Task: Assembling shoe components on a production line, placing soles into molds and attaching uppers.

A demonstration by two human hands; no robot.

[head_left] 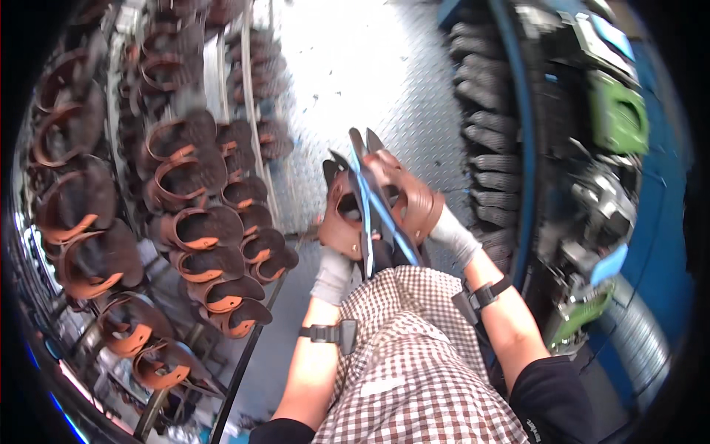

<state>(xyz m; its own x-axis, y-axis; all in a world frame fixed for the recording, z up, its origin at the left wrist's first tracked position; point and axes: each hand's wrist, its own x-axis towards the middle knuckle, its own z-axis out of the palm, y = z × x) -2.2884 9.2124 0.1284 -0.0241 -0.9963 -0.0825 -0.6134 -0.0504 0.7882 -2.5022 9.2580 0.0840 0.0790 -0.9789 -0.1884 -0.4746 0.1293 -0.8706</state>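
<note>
In front of my checked apron, both hands hold brown leather sandals with dark soles that show light-blue edges. My left hand (pixel 334 274), in a pale grey glove, grips the left sandal (pixel 340 233). On the other side my right hand (pixel 452 234), gloved alike, grips the right sandal (pixel 416 209). The soles stand nearly on edge, close together between the two uppers. Leather covers most of my fingers, so their exact hold is hidden. More dark tips show at the far end, but I cannot make out how many shoes there are.
Racks at left carry several rows of brown sandals (pixel 198 229) with orange-tan linings. Along the right, dark ridged shoe-shaped pieces (pixel 492 159) line a rack beside a blue rail (pixel 526 133). Beyond are green machine parts (pixel 620 115) and a silver duct (pixel 640 333). Metal tread floor (pixel 362 81) lies ahead.
</note>
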